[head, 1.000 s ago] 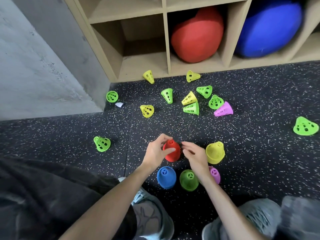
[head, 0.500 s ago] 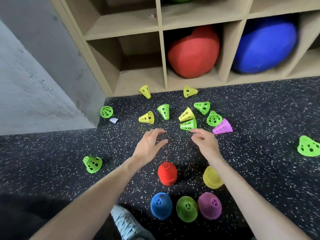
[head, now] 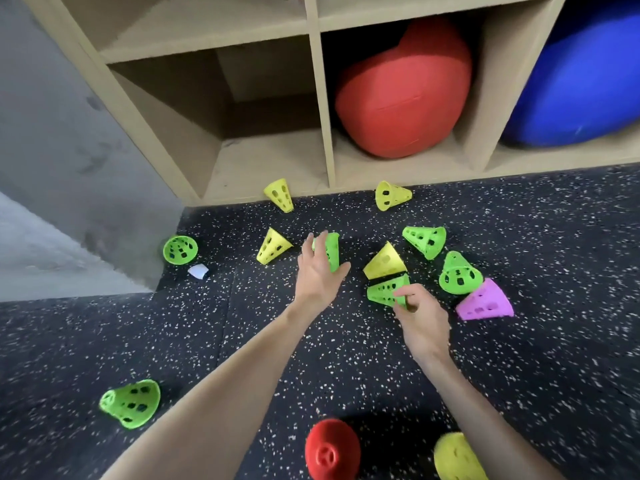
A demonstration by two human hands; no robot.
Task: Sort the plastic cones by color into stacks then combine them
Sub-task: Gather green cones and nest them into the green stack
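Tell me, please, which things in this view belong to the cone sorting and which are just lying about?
Part of the job:
loose green cones
loose yellow cones
purple cone
red stack
yellow stack
left hand, reaching a green cone
right hand, pinching another

Just lying about:
red cushion
blue cushion
wooden shelf
white scrap

No readable text, labels, brand names, numbers or signs appeared anywhere in the view.
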